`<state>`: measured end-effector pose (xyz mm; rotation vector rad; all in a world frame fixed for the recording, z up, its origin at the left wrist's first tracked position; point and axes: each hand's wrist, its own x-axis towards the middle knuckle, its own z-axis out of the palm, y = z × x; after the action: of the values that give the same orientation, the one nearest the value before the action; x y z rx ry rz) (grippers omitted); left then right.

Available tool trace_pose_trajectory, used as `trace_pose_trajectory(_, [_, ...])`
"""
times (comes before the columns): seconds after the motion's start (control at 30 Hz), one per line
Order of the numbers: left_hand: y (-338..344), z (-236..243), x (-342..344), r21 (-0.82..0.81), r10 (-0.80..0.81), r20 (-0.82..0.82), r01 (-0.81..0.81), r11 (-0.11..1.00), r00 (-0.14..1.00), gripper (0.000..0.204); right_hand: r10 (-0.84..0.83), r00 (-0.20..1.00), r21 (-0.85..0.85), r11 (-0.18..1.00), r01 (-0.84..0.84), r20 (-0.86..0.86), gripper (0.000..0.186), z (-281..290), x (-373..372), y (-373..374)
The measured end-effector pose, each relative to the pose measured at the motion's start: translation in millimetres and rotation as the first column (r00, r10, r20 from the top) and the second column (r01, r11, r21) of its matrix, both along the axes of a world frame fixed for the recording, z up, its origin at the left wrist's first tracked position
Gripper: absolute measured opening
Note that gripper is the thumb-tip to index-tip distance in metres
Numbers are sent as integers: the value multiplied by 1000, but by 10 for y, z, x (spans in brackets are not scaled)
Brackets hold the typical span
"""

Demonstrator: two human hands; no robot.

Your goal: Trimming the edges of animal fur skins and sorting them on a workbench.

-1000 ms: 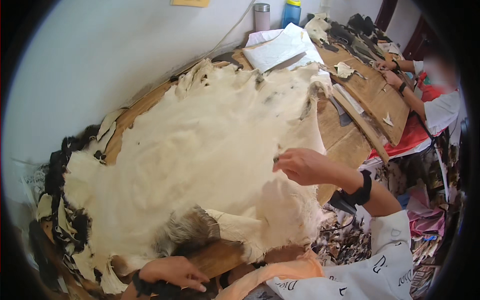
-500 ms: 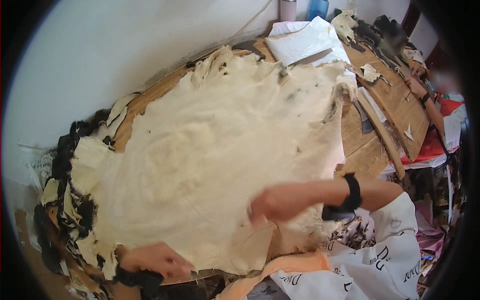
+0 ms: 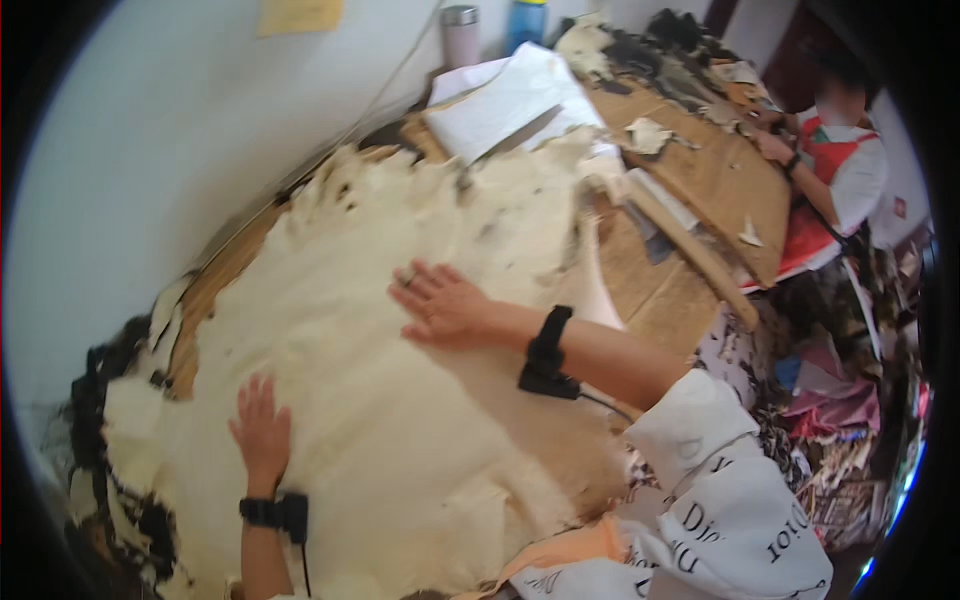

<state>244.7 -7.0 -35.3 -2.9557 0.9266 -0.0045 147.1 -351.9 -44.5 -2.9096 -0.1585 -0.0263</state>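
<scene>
A large cream-coloured hide (image 3: 370,420) with ragged edges lies spread over a wooden table (image 3: 660,290). My left hand (image 3: 262,430) rests on its left part, fingers stretched out and pointing away from me. Farther off and to the right, my right hand (image 3: 440,303) lies flat on the middle of the hide with its fingers spread. Neither hand grips anything. Black straps with small boxes and cables circle both wrists. At the far edge the hide is wrinkled and has small holes.
White sheets (image 3: 520,100) lie at the back, near a pink flask (image 3: 461,38) and a blue bottle (image 3: 525,26). A wooden stick (image 3: 695,248) rests on the right. Dark fur scraps (image 3: 100,400) edge the left side. A co-worker (image 3: 830,170) in a red apron works at the far right.
Both hands have moved from the hide's near edge to farther up on it, and their fingers are now spread flat. The view has shifted, showing more of the co-worker.
</scene>
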Motion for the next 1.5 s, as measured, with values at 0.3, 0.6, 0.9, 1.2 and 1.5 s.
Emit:
trace_pose_trajectory(0.3, [-149, 154, -52, -13, 97, -145, -100, 995, 985, 52, -661, 721, -216, 750, 625, -210, 67, 383, -733, -1711])
trace_pose_trajectory(0.6, [-94, 134, 27, -37, 74, -124, -79, 996, 989, 54, -645, 754, -146, 740, 656, 121, 23, 612, -988, -2270])
trace_pose_trajectory(0.9, [-116, 203, -48, -31, 72, -166, -78, 996, 983, 54, -746, 599, 359, 496, 791, -289, 34, 816, 380, -2424])
trace_pose_trajectory(1.2, [-178, 214, -49, -85, 41, -191, -59, 995, 981, 54, -707, 506, 869, -381, 315, -494, 17, 137, 1071, -2756])
trace_pose_trajectory(1.5, [-119, 113, -6, -106, 14, -116, -27, 994, 993, 54, -876, 59, 858, 481, 180, 478, 27, 1713, 38, -3448])
